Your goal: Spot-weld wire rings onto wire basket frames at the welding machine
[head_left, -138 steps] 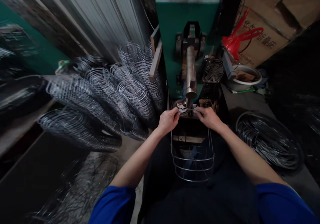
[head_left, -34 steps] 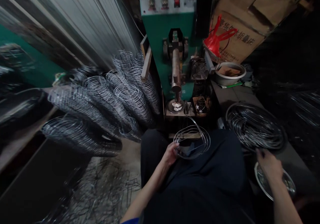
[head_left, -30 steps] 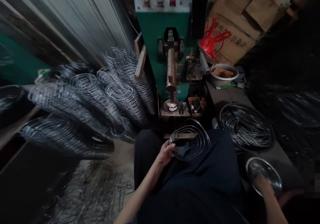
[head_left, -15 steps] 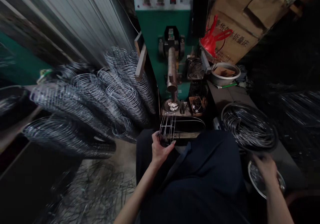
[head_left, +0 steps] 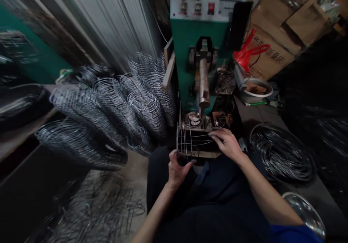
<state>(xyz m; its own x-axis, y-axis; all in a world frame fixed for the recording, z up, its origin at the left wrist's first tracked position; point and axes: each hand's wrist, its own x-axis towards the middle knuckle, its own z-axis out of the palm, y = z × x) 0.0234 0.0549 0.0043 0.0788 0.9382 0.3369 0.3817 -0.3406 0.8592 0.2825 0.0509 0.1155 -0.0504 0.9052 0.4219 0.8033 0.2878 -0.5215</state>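
My left hand point(head_left: 178, 167) is closed on the near edge of a small wire frame point(head_left: 185, 141), which stands up in front of my lap. Thin metal wires run sideways from that frame towards my right hand point(head_left: 227, 143). Its fingers are pinched at the right ends of these wires; the exact grip is too dark to make out. Just beyond the frame is the spot welder point(head_left: 203, 82), green with a thick metal arm pointing down at me. A small round dish point(head_left: 191, 120) with whitish pieces sits under its tip.
Several stacks of wire rings point(head_left: 116, 105) lean at the left. On the right are a coil tray of metal wires point(head_left: 281, 152), a shiny metal bowl point(head_left: 304, 210), a grey basin point(head_left: 257, 92) and cardboard boxes point(head_left: 274, 29). Scattered wire pieces point(head_left: 106, 206) cover the floor at lower left.
My right hand has left the metal bowl at the right and come to the wires beside the frame. My left hand still holds the frame. The whole view has shifted.
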